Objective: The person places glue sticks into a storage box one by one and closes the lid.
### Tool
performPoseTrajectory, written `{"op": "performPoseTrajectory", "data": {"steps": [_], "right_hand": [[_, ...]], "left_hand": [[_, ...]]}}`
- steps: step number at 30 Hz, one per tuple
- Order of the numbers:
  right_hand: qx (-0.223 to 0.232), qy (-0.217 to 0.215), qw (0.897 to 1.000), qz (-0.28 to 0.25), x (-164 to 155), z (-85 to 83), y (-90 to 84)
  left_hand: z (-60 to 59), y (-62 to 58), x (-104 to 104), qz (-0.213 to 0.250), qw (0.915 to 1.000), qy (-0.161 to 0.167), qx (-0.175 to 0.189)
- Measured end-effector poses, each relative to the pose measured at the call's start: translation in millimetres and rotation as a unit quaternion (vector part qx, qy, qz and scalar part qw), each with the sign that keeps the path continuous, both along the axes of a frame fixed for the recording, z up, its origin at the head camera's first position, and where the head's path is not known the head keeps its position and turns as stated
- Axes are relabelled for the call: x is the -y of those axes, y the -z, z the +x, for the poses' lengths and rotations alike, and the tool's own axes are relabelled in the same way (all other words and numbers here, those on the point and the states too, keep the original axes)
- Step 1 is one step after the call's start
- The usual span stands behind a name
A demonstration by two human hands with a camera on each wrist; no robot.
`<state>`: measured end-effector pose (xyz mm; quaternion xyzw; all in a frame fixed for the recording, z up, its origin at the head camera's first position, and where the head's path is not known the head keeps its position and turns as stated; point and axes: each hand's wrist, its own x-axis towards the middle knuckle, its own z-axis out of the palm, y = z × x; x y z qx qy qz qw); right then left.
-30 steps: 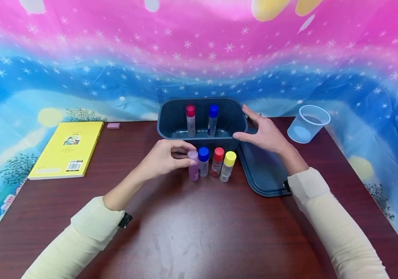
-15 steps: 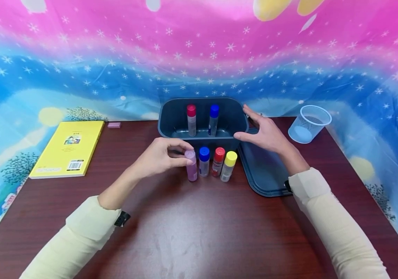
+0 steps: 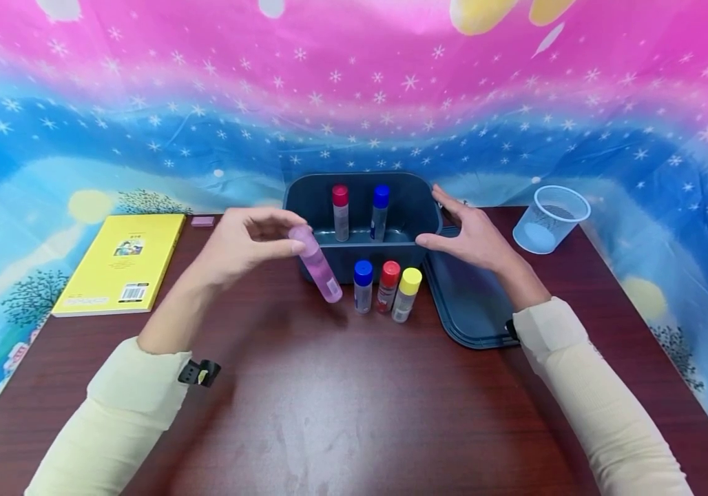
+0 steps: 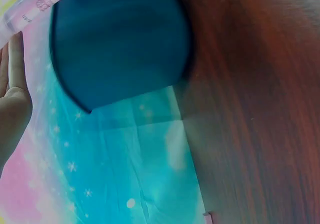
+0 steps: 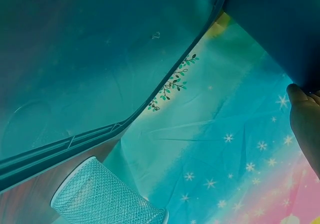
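- since a second ago the left hand (image 3: 239,242) has lifted the pink bottle (image 3: 317,263) off the table; it was standing at the left end of the row, now it hangs tilted in the air in front of the bin's left front corner, cap end pinched in the fingertips, base pointing down-right.
- yellow book (image 3: 120,264) and small pink eraser (image 3: 202,222) at far left, untouched, well apart from the work.
- left hand: fingers and thumb curled round the cap of the pink bottle, gripping it. left wrist view shows the bottle (image 4: 37,3) at the top edge just above the fingers.
- dark blue bin (image 3: 304,207): two bottles already upright inside, red-capped (image 3: 340,212) and blue-capped (image 3: 379,212).
- on the table just in front of the bin: blue-capped bottle (image 3: 363,286), red-capped bottle (image 3: 387,285), yellow-capped bottle (image 3: 406,294), close together in a row.
- progress, my read: two in, one in transit, three left on the table. under halfway.
- right hand (image 3: 472,236): fingers relaxed and spread, resting against the bin's right rim, not gripping; looks like it's steadying the bin.
- bin lid (image 3: 468,310) lies flat to the right of the bin, under the right wrist.
- mesh cup (image 3: 549,219) far right.
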<state>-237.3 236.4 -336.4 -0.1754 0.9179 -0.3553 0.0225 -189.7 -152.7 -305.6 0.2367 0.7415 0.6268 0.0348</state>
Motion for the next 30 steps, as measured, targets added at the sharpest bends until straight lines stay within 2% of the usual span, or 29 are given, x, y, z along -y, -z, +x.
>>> {"op": "performPoseTrajectory", "data": {"steps": [3, 7, 10, 15, 20, 26, 30], "right_hand": [[0.000, 0.000, 1.000, -0.001, 0.1, 0.0, 0.1], [0.001, -0.001, 1.000, -0.003, 0.3, 0.0, 0.3], [0.000, 0.000, 1.000, -0.001, -0.1, 0.2, 0.0], [0.001, -0.003, 1.000, -0.003, 0.3, 1.1, -0.9], [0.004, -0.005, 1.000, -0.005, 0.7, 1.9, 1.4], [0.003, -0.004, 1.000, -0.005, 0.9, 1.5, 0.7], [-0.001, -0.003, 1.000, -0.004, 0.9, 0.9, -0.1]], "left_hand": [[-5.1, -4.6, 4.7, 0.079, 0.9969, -0.004, -0.003], [-11.9, -9.2, 6.2, 0.185, 0.9826, -0.002, 0.007], [-16.4, -10.4, 4.8, 0.234, 0.9721, -0.002, 0.012], [-24.3, -8.0, -1.2, 0.276, 0.9610, -0.012, 0.014], [-31.6, -7.5, -11.2, 0.290, 0.9561, -0.037, 0.014], [-39.0, -9.6, -21.4, 0.238, 0.9688, -0.068, 0.011], [-45.1, -8.2, -28.9, 0.197, 0.9773, -0.076, 0.016]]}}
